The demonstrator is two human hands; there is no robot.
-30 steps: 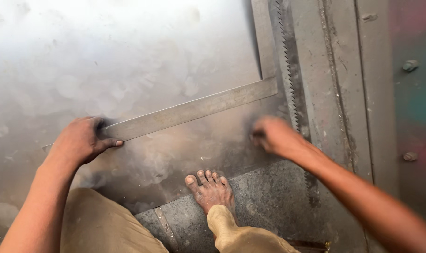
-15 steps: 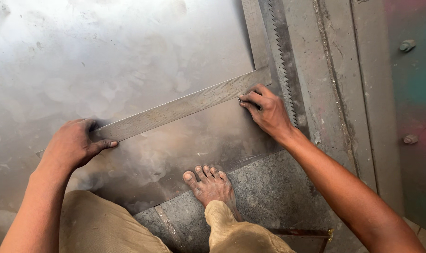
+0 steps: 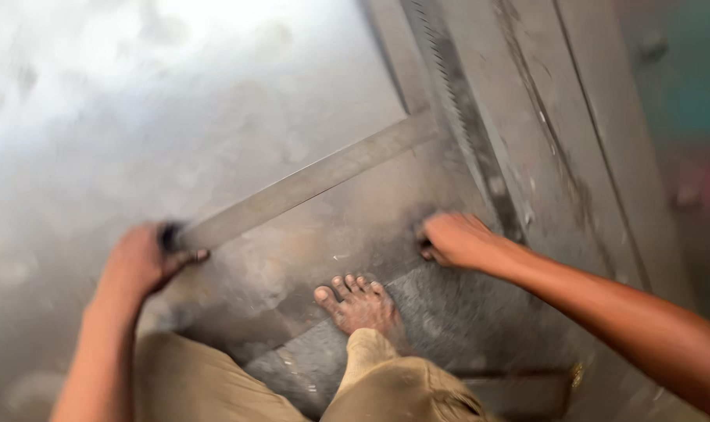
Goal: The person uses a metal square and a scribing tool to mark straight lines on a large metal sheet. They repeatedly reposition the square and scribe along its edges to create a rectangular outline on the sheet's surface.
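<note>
A wide grey metal sheet [image 3: 136, 94] lies flat on the floor and fills the left and middle of the view, its surface dull and smudged. At its near left, the left hand [image 3: 140, 262] presses down on the lower end of a long flat metal straightedge [image 3: 308, 184], fingers curled over that end so it is pinned against the sheet; the grip looks closed on the bar, though blur hides the fingertips. From that hand the straightedge runs up and to the right, its long axis slanting across the sheet towards the sheet's right edge, where its far end meets a toothed saw-like strip [image 3: 456, 133] that runs along a grey metal frame [image 3: 542, 156]. Below the bar's middle, a bare foot [image 3: 359, 301] rests on the sheet's near part, toes pointing away, with tan trousers [image 3: 214, 383] beneath. Further right, the right hand [image 3: 456, 238] is off the straightedge, lying well below its far end, fingers bent against the sheet near the toothed strip; whether it grips anything small cannot be told. So the left hand is the one on the bar, and the two hands are well apart.
</note>
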